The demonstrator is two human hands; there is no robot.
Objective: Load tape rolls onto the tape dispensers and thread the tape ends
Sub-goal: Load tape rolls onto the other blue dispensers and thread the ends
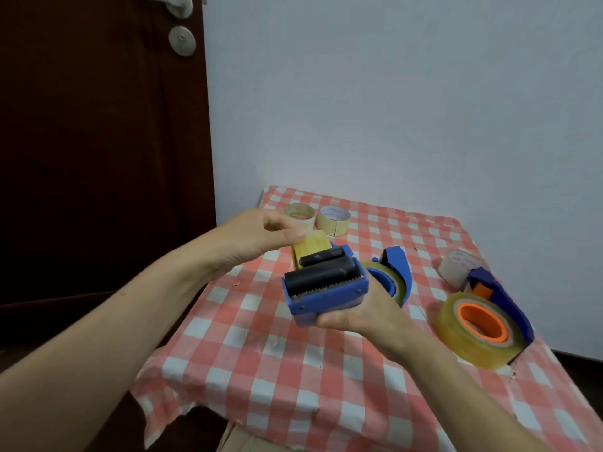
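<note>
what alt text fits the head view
The right hand holds a blue plastic tape dispenser above a red-and-white checked tablecloth while the left hand pinches its yellowish tape end. Another loaded blue dispenser lies nearby.

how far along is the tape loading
Rolls sit on both dispensers; the orange-core dispenser lies on the tablecloth, threading unclear. In hand: right hand holds the blue-core dispenser, left hand pinches its tape end beyond the roller. Left: seating it at the toothed blade.
</note>
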